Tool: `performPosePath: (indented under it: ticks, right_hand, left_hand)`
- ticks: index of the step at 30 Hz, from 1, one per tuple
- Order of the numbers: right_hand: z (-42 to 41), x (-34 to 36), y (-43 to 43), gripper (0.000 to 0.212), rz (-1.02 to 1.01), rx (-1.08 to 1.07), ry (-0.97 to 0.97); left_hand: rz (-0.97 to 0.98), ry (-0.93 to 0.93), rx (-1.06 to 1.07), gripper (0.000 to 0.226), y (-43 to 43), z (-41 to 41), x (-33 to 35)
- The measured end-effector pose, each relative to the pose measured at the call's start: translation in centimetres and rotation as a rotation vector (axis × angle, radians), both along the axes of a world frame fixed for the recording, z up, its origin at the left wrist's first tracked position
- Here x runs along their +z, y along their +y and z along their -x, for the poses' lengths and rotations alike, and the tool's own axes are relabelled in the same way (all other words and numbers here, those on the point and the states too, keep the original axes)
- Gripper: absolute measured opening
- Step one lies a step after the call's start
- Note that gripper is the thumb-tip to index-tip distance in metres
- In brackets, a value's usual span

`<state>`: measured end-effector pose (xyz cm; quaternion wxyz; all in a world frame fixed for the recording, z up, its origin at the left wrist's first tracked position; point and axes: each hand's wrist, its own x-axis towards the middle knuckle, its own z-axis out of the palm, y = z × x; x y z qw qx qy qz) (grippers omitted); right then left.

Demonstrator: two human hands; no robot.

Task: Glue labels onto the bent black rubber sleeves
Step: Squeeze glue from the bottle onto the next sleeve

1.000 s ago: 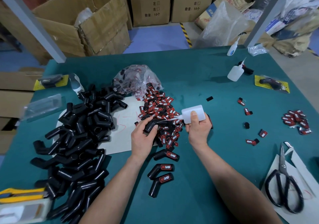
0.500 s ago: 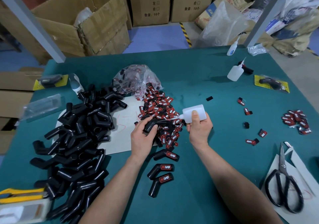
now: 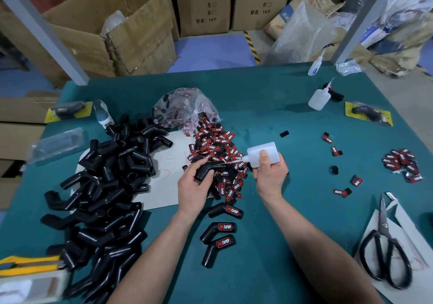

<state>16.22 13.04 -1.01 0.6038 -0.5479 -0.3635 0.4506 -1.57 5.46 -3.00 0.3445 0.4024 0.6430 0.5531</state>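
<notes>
My left hand (image 3: 193,189) grips a bent black rubber sleeve (image 3: 207,170) above the heap of red-and-black labels (image 3: 216,153). My right hand (image 3: 269,174) holds a white glue bottle (image 3: 262,155) tipped sideways, its thin nozzle pointing left onto the held sleeve. Three sleeves with labels on them (image 3: 222,228) lie on the green table just in front of my hands. A big pile of bare black sleeves (image 3: 103,191) covers the left side.
Scissors (image 3: 384,245) rest on white paper at the right front. More glue bottles (image 3: 319,97) stand far right, with scattered labels (image 3: 401,165) near the right edge. A torn plastic bag (image 3: 185,107) sits behind the label heap. A yellow tool (image 3: 28,264) lies front left.
The glue bottle and my right hand have shifted slightly along the sleeve; the left hand keeps the sleeve in nearly the same place.
</notes>
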Motion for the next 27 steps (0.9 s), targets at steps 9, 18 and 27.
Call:
performPosePath:
  ticks: [9,18,27]
  right_hand:
    - [0.22,0.23,-0.03,0.033,0.001,0.0,0.022]
    - [0.32,0.72,-0.3,0.034,-0.012,0.005,0.032]
    - [0.29,0.69,-0.35,0.035,-0.026,0.016,0.005]
  left_hand:
    - [0.035,0.007,0.009,0.04,0.08,0.06,-0.12]
    - [0.011,0.048,0.003,0.045,0.03,0.02,-0.03]
    - [-0.057,0.069,-0.02,0.044,0.17,0.07,-0.1]
